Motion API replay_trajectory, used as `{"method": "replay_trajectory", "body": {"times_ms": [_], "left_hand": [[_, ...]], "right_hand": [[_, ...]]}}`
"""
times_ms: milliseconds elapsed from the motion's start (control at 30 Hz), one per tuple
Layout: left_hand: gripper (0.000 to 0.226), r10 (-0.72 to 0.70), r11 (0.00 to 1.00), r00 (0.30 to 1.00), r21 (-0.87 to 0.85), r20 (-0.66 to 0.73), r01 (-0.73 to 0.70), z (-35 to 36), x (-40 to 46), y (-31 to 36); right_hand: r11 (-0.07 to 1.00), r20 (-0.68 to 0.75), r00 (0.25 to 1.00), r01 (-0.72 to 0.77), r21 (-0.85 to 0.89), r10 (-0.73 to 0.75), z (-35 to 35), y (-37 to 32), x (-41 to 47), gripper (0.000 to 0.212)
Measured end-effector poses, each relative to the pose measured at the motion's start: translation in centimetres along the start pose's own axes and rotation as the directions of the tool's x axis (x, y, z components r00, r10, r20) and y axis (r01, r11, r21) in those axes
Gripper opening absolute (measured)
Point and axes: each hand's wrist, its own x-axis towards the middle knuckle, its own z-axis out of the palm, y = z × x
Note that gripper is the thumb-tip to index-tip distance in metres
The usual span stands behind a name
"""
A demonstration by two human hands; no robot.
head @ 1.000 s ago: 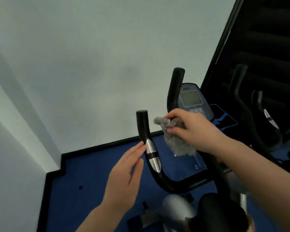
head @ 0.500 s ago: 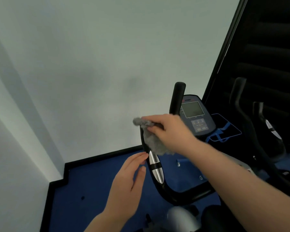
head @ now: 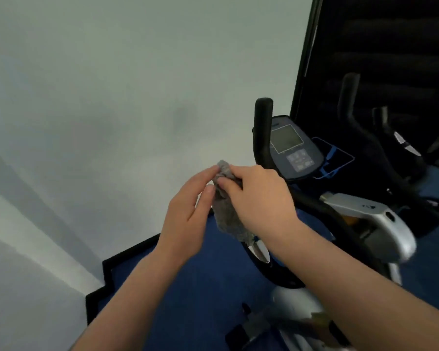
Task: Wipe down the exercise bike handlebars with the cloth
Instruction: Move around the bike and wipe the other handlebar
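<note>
A grey fuzzy cloth (head: pixel 226 216) is wrapped over the top of the bike's near left handlebar grip, which it hides. My right hand (head: pixel 259 198) grips the cloth around that grip, thumb on the near side. My left hand (head: pixel 188 211) is beside it on the left, fingers nearly straight, fingertips touching the cloth's upper edge. Below the cloth the grip's silver sensor (head: pixel 260 252) and the black curved bar (head: pixel 274 277) show. The other black handlebar (head: pixel 262 130) stands upright behind, bare.
The bike's console (head: pixel 293 150) with a grey screen sits right of the far handlebar. A silver frame part (head: pixel 375 224) lies to the right. A dark mirror (head: pixel 390 72) at the right shows the bike's reflection. White wall to the left, blue carpet (head: pixel 195 287) below.
My right hand has pulled the cloth down over the top of the left grip. My left hand has risen from beside the silver sensor to touch the cloth's upper edge.
</note>
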Motion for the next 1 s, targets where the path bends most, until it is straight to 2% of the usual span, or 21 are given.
{"method": "replay_trajectory", "body": {"times_ms": [100,233,367,500,633,833,1000], "left_hand": [[0.038,0.035,0.998,0.995,-0.056,0.096,-0.030,-1.2,0.5,-0.9],[0.037,0.100,0.990,0.977,-0.122,0.190,-0.077,-2.1,0.6,-2.0],[0.042,0.120,0.990,0.965,-0.102,0.232,-0.098,-1.6,0.2,-2.5],[0.051,0.194,0.981,0.947,-0.037,0.255,-0.191,-0.7,-0.6,-2.7],[0.049,0.313,0.945,0.898,-0.004,0.308,-0.328,0.6,-1.8,-2.6],[0.050,0.261,0.955,0.884,0.029,0.388,-0.295,1.6,-4.4,-3.2],[0.051,0.189,0.955,0.870,0.121,0.455,-0.271,1.2,-5.9,-2.8]], "right_hand": [[0.970,-0.164,0.985,-0.091,-0.226,0.054,2.1,-1.8,-1.0,0.029],[0.929,-0.379,0.923,-0.197,-0.312,0.068,5.2,-2.2,-3.2,0.048],[0.829,-0.461,0.880,-0.341,-0.444,0.115,7.3,-2.4,-5.2,0.050],[0.789,-0.450,0.890,-0.328,-0.519,0.074,8.1,-1.5,-6.8,0.046],[0.766,-0.394,0.916,-0.301,-0.568,0.068,7.8,0.5,-9.9,0.052],[0.798,-0.415,0.907,-0.299,-0.524,0.067,6.6,2.8,-14.1,0.051],[0.788,-0.334,0.938,-0.273,-0.552,0.092,5.0,3.6,-15.2,0.047]]}}
